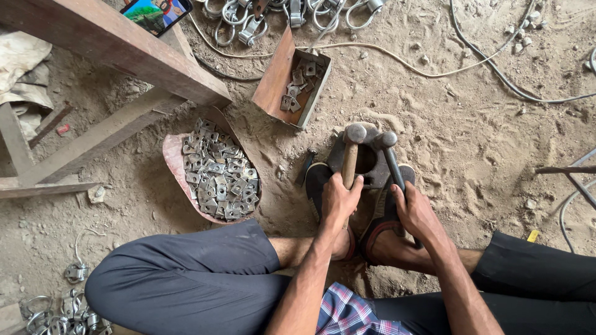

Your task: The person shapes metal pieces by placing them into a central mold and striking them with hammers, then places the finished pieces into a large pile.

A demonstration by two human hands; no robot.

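I am watching the left hand [338,200] closing tight around the smooth wooden handle of a hammer [351,155], whose rounded, worn steel head is sitting just beyond the fingers, over a dark metal block [366,162] with a round hole in it. The right hand [415,214] is gripping a thin black rod [392,162], which is rising from the fist toward the far side and ending in a small rounded knob beside the hammer head. The block is resting on the sandy ground, pinned between two sandalled feet. To the left, a rusty curved pan [176,162] is holding a heap of small flat grey plates with square holes. Farther off, a rusty open box [275,77] is holding a few more. Shiny bent clamps are lying at the far edge and near left.
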